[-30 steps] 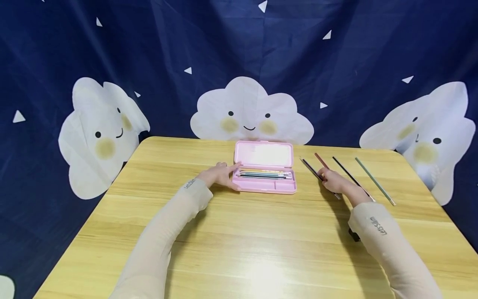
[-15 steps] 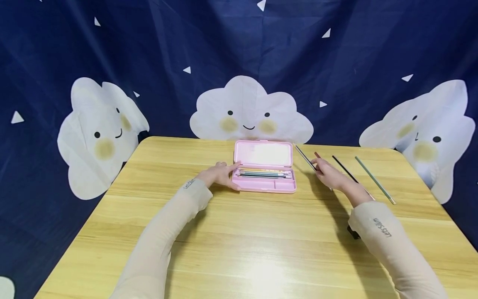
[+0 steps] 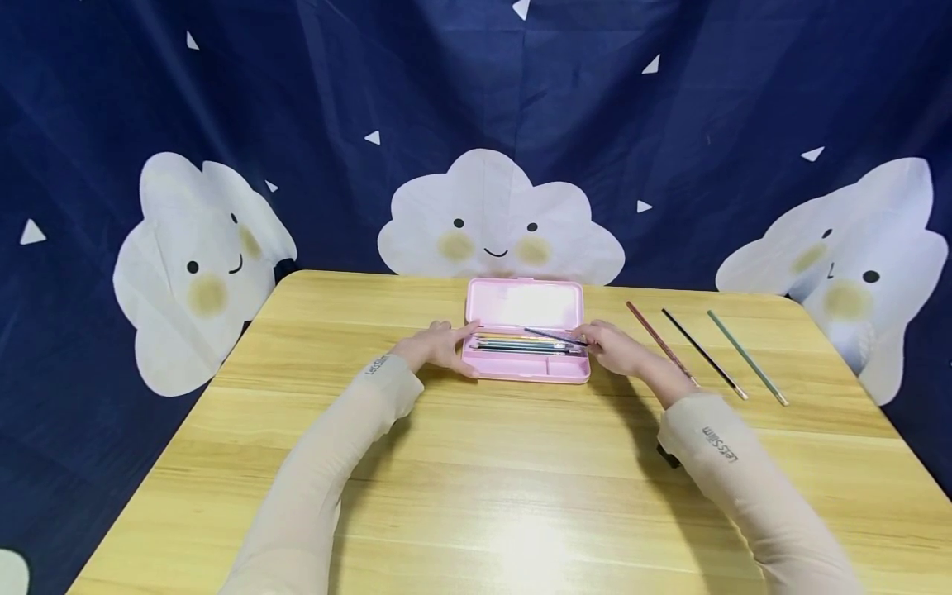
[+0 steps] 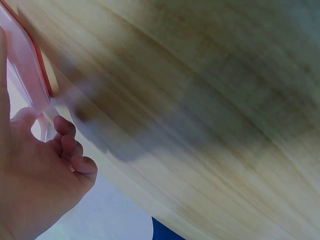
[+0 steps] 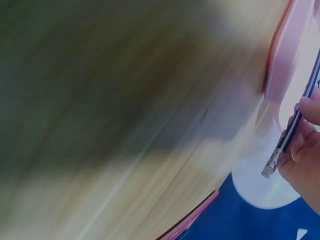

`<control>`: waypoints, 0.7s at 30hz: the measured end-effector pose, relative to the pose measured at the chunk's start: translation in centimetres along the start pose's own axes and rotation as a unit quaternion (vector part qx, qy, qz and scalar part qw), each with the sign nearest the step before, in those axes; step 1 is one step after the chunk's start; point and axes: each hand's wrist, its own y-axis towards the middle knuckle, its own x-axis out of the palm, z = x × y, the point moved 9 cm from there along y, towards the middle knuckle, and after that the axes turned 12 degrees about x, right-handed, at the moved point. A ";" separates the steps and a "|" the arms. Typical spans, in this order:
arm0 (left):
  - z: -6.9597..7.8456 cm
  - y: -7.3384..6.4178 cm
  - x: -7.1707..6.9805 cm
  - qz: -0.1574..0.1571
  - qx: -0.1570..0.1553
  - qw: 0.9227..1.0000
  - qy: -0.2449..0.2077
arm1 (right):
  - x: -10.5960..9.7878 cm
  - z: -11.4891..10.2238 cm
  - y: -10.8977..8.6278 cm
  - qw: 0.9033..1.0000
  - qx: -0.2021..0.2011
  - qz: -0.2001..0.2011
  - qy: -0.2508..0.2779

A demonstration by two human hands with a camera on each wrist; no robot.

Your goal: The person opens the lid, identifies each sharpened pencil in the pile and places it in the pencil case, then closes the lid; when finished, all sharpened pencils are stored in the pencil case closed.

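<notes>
A pink pencil case (image 3: 521, 369) lies with its lid (image 3: 487, 306) raised; several pencils (image 3: 513, 346) rest in its long back compartment. My left hand (image 3: 437, 345) holds the case's left end between spread thumb and index finger; in the left wrist view the other fingers curl beside the case wall (image 4: 30, 65). My right hand (image 3: 613, 347), at the case's right end, pinches a dark striped pencil (image 5: 295, 120) near its silver ferrule and eraser. In the head view this pencil slants over the back compartment, its far end pointing left.
Right of the case, a reddish-brown pencil (image 3: 660, 340), a black pencil (image 3: 702, 351) and a green pencil (image 3: 746, 357) lie apart on the wooden table (image 3: 476, 463). A dark blue cloth with cloud prints (image 3: 498, 215) hangs behind the table's far edge.
My right hand has lifted the dark pencil from the table at the right and carried it left to the case, turning it crosswise. My left hand has stayed at the case.
</notes>
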 end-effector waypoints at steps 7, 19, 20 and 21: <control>0.2 -0.2 -0.2 0.002 0.002 1.000 0.007 | 1.2 -1.8 1.9 1.000 -0.019 -0.007 -0.001; 0.0 0.0 0.0 -0.001 0.000 1.000 -0.004 | 2.6 -3.8 4.7 0.999 -0.029 -0.033 -0.026; 0.0 0.0 0.0 -0.001 0.000 1.000 -0.004 | 2.7 -3.9 4.8 0.999 -0.029 -0.037 -0.025; 0.0 0.0 0.0 -0.001 -0.001 1.000 -0.004 | 2.9 -4.0 4.9 0.998 -0.027 -0.039 -0.027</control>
